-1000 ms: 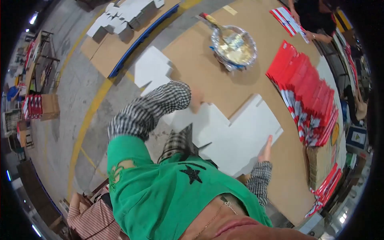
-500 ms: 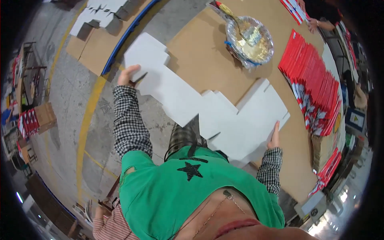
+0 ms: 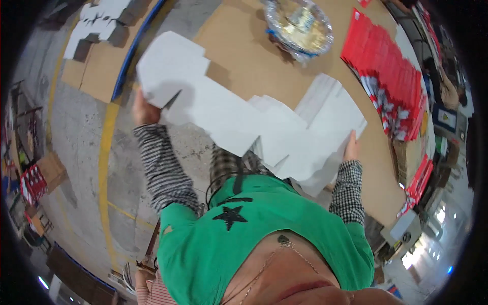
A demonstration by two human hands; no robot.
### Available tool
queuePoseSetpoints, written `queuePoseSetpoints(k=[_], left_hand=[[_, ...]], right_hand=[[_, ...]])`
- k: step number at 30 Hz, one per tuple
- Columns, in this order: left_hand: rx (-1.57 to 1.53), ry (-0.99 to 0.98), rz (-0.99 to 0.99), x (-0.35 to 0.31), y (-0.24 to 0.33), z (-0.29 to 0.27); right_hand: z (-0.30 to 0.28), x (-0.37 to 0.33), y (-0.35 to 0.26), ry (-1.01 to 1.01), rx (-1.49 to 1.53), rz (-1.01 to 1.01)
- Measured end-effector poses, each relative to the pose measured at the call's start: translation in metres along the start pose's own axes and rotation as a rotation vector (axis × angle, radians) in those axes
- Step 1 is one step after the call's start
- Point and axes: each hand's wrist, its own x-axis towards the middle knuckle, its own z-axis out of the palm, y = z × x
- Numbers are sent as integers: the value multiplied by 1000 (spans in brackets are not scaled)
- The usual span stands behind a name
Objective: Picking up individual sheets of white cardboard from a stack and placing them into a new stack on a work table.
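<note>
The brown table spreads under and around the foil-lined bowl, and it sits higher in my view than half a second ago, so the bowl is now cut off by the upper edge. Well to the left of the bowl, the side table with its white card pieces has also slid up and outward.

My white cardboard blank lies between the bowl and my body. Its right part is over the brown table, its left end out over the floor. That left end has come a little nearer to me, away from the bowl, and the flap on its far edge shows a broader face than before.

The stack of red pieces lies to the right of the bowl, as it did.

My left hand, lower left of the bowl, has drawn toward me; it is closed on the blank's left end, beside a dark slit, with some fingers out of sight. My right hand, nearer me and to the right of the bowl, stays at the blank's right edge; the card hides most of its fingers, so I cannot tell how far they close.

The brush rests in the bowl, its handle now out of view.
</note>
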Motion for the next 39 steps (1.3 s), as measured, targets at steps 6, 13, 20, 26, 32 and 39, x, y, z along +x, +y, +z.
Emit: queuePoseSetpoints(k=[6,13,20,26,32,39], left_hand=[[365,125,-21,6,-23,30],[258,-177,125,-45,-1,48],[413,42,-82,-17,-21,53],[653,-167,76,-53,-18,48],[211,-272,-56,-32,-54,21],[576,-193,-76,-62,-24,55]], right_hand=[[-9,9,18,72,22,27],[-72,65,60,82,-414,27],[-48,46,23,29,-679,4],[80,-41,-133,-351,32,-655],[316,-145,-330,-1163,-92,-448],[354,-177,-313,-1132,-21,-436]])
